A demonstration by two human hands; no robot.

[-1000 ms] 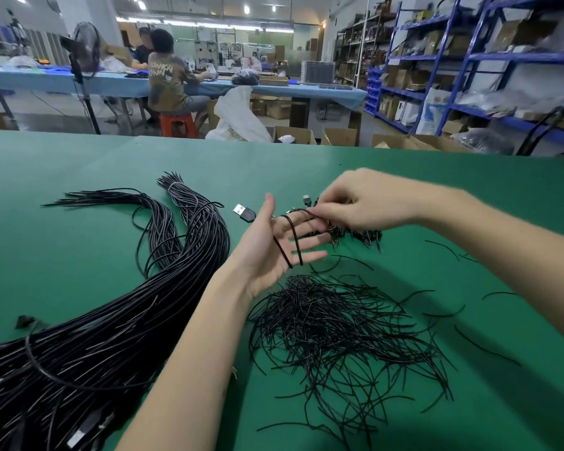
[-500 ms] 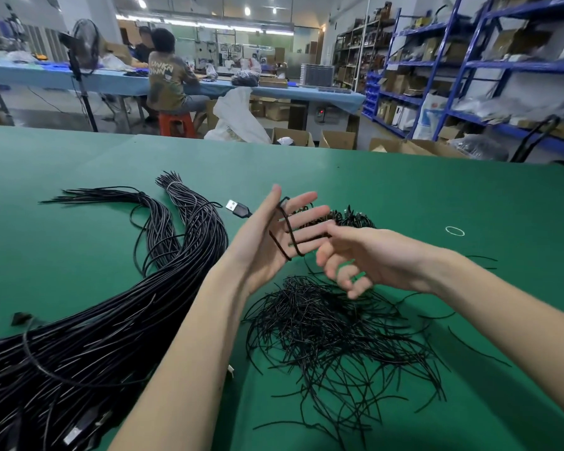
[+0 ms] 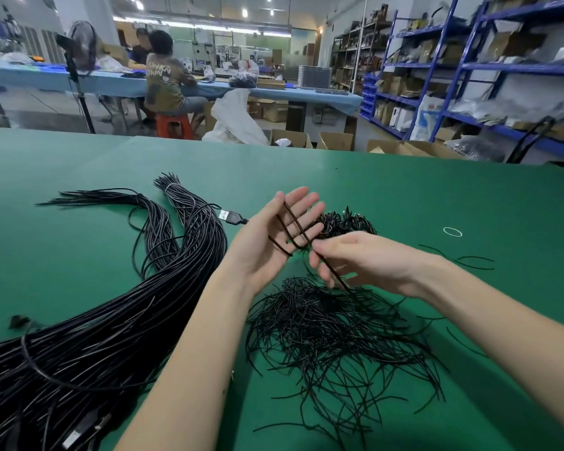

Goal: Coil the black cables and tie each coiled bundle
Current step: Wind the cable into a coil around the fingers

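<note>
My left hand (image 3: 258,252) is held palm up over the green table (image 3: 388,193), fingers straight. A black cable (image 3: 294,224) is wound in loops across its palm and fingers. The cable's USB plug (image 3: 229,217) sticks out behind the thumb side. My right hand (image 3: 368,260) is just right of the left palm and pinches the free length of that cable, which runs down from its fingers. A thick bundle of long black cables (image 3: 111,323) lies to the left. A loose pile of thin black ties (image 3: 336,330) lies under my hands.
A small heap of coiled black bundles (image 3: 347,222) sits behind my hands. A white ring (image 3: 452,232) lies on the table at the right, with a few stray ties (image 3: 469,260) near it. Beyond the table's far edge are boxes, blue shelves and a seated person.
My right hand has come down from the left hand's fingertips towards me, drawing the cable across the left palm. The left hand has stayed raised and open.
</note>
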